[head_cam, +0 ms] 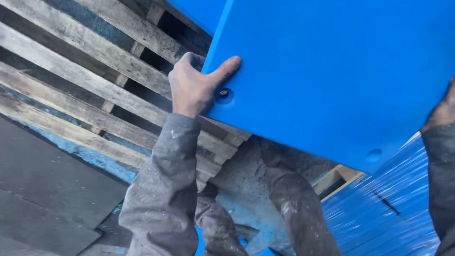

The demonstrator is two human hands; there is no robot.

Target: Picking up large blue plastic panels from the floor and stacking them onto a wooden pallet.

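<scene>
At upper right of the head view, the blue panel [332, 71] fills the frame, tilted, raised above the wooden pallets [95, 80]; your left hand [192, 85] clamps its left edge, thumb flat on the upper face just above a recessed bolt [223, 94], fingers curled behind the edge; your right hand [443, 111] meets the panel's right edge at the frame border, but its grip cannot be determined; both sleeves are grey and soiled; a stack of blue sheets [398, 199] lies at lower right; dark flooring [42, 185] lies at lower left.
</scene>
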